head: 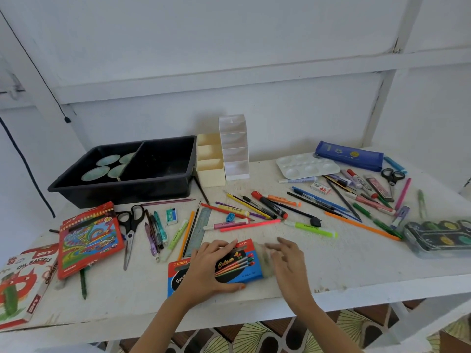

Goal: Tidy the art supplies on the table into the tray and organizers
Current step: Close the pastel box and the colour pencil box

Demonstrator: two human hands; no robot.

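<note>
A blue and red coloured-pencil box (244, 266) lies flat near the table's front edge. My left hand (209, 268) rests on top of it, thumb hooked under its near side. My right hand (288, 263) hovers at the box's right end, fingers spread and blurred. The black two-part tray (163, 184) stands at the back left, with round green lids in its left part. Beside it stand a cream organizer (211, 174) and a white tiered organizer (235, 159). Several pens, pencils and markers (267, 207) are scattered across the middle.
Red pencil boxes (89, 240) and an oil pastels box (23, 281) lie at the left, black scissors (130, 225) next to them. At the right are a white palette (305, 165), a blue pencil case (349, 155), small scissors (392, 177) and a watercolour set (441, 238).
</note>
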